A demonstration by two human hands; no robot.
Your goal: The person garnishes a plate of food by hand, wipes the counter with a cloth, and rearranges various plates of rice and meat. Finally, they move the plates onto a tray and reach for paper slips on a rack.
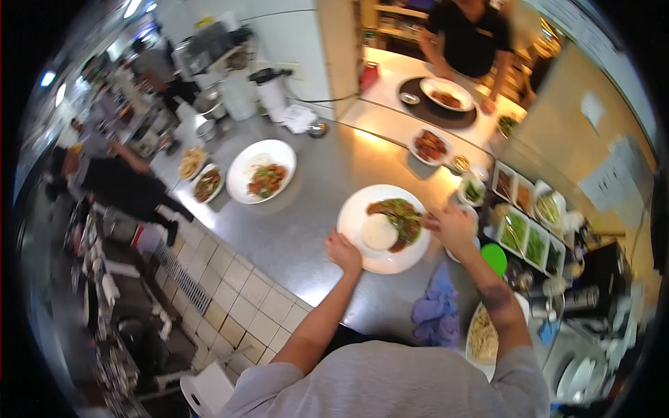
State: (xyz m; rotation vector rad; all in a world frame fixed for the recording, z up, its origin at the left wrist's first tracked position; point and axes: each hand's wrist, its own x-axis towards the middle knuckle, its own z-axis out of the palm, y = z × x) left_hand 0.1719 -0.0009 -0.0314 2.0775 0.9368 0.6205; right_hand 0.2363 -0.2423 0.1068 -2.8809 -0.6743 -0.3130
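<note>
Plate (355, 217) gleams round, left hand (345, 253) grip closed on rim (380, 270), right hand (454, 228) grip unclear.

Open lane, obstacle right
Grey metal counter (317, 182) is showing between two round white plates (239, 174); crumpled blue cloth (437, 310) is blocking near right.
</note>
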